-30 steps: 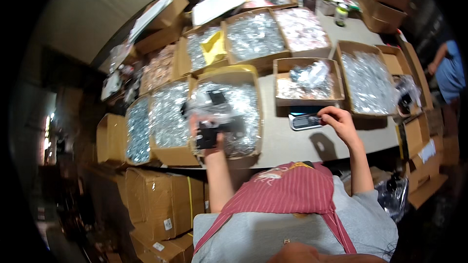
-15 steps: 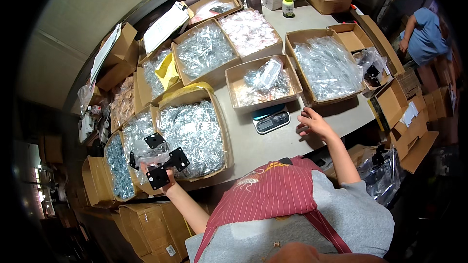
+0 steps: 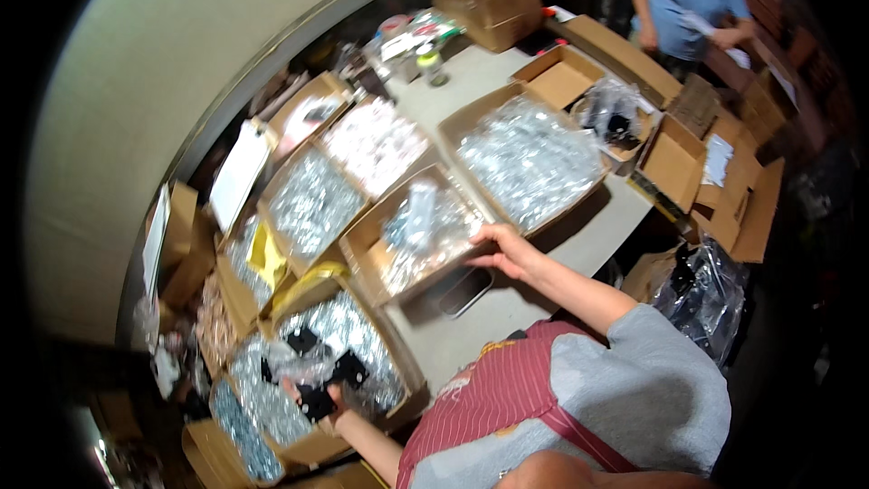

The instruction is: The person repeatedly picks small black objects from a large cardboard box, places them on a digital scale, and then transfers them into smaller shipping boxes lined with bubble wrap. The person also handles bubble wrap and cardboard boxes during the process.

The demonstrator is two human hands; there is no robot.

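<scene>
Black plates [image 3: 315,402], not yet set down, fill the left hand's fingers [image 3: 336,395] at seven o'clock; the right hand's fingers [image 3: 493,235] grasp a carton [image 3: 365,258].

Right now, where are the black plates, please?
In the head view, the black plates are at the lower left, in the person's left hand, over open cartons of shiny packets.

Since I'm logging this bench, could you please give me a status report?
Left hand: holding black plates with clear plastic. Right hand: at rim of small carton, grip unclear. Scale: partly hidden by that carton.
</scene>
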